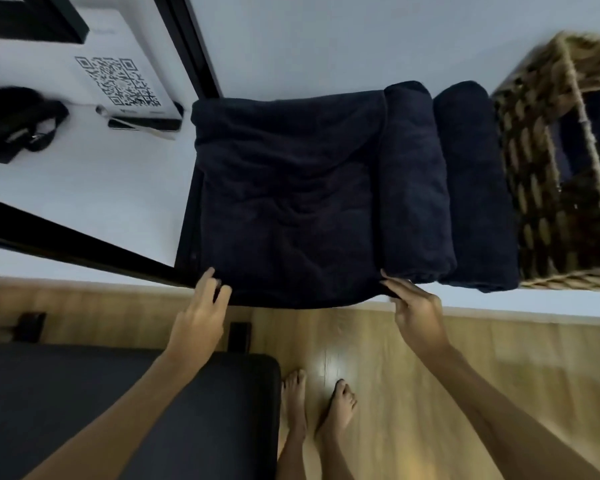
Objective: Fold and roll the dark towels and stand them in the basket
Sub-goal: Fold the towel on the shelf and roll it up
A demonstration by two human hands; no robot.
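A dark navy towel [284, 199] lies folded flat on the white table [118, 188], its near edge hanging slightly over the table's front. My left hand [201, 313] pinches its near left corner. My right hand [416, 310] grips the near right corner. Two rolled dark towels lie side by side to the right: one roll [413, 181] touches the flat towel, the other roll [471, 188] rests against the woven basket [527, 188]. The basket stands at the table's right end; dark cloth shows inside it.
A white box with a QR code [118, 81] and a phone [142, 124] sit at the back left, beside a black strap or bag [14, 123]. A black bench [118, 410] stands on the wooden floor under my left arm. My bare feet are below.
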